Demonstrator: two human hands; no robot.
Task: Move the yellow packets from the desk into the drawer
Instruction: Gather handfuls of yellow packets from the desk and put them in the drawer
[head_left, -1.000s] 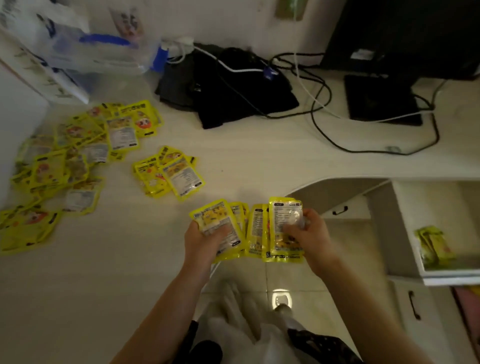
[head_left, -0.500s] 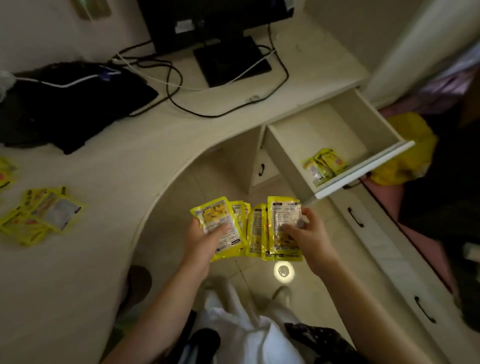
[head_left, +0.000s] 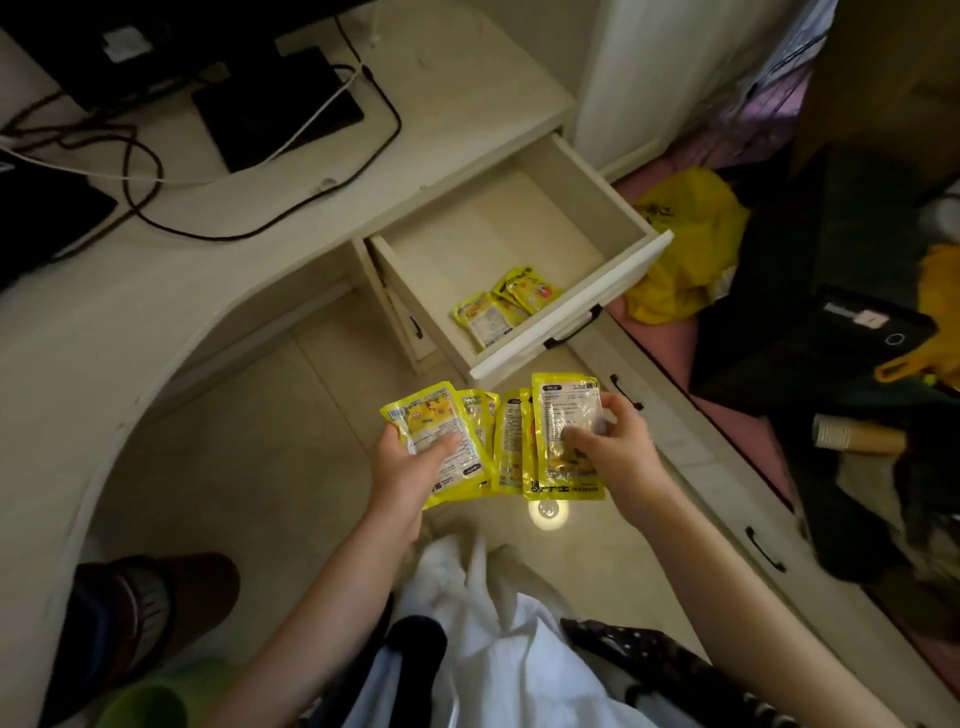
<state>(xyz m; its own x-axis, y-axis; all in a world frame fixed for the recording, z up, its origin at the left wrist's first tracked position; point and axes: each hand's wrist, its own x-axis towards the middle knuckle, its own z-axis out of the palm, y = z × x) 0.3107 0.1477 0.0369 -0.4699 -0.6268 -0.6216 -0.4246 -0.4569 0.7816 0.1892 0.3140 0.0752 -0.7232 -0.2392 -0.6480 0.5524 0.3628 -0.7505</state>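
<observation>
**Fan of packets held just short of the open drawer**

I have both hands closed on a spread fan of yellow packets (head_left: 498, 441), held over the floor just in front of the drawer (head_left: 524, 228). My left hand (head_left: 410, 467) pinches the left end of the fan, thumb pressed flat on the top packet's face. My right hand (head_left: 613, 447) pinches the right end, thumb on the clear printed panel and fingers curled behind. The drawer stands pulled out from the table (head_left: 156, 291), and a few packets (head_left: 501, 306) already lie inside against its front wall.

I judge these to be light, thin and floppy foil pouches with slick faces, so a loose fan could slide apart or shed one from the middle, where neither thumb bears on it. I would squeeze the fan into one stack first, then grip across the flat faces near the lower edges, not by a corner. They look sturdy enough to drop from just above the drawer floor, beside the ones already there.
</observation>
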